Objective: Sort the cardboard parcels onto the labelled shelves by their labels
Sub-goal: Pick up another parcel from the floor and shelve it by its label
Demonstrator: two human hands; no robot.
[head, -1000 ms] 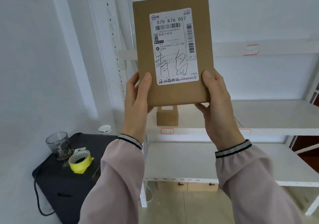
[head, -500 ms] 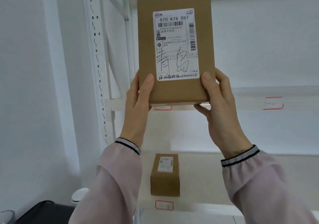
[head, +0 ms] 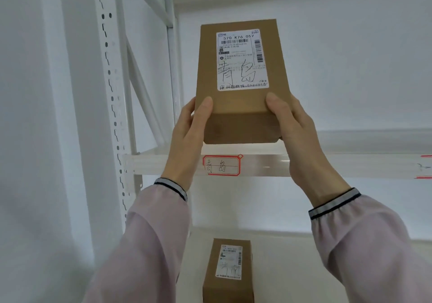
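Nearest the camera, left hand [head: 187,136] and right hand [head: 297,129] gripping a cardboard parcel [head: 242,85] at its lower corners, thumbs on its labelled face, raised above the upper shelf [head: 264,164] and its red-bordered tag [head: 221,165]; below, a smaller parcel [head: 230,272] on the lower shelf [head: 280,256].

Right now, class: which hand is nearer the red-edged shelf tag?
Left. The left hand is just left of the shelf tag, wrist beside it; the right hand is farther right.
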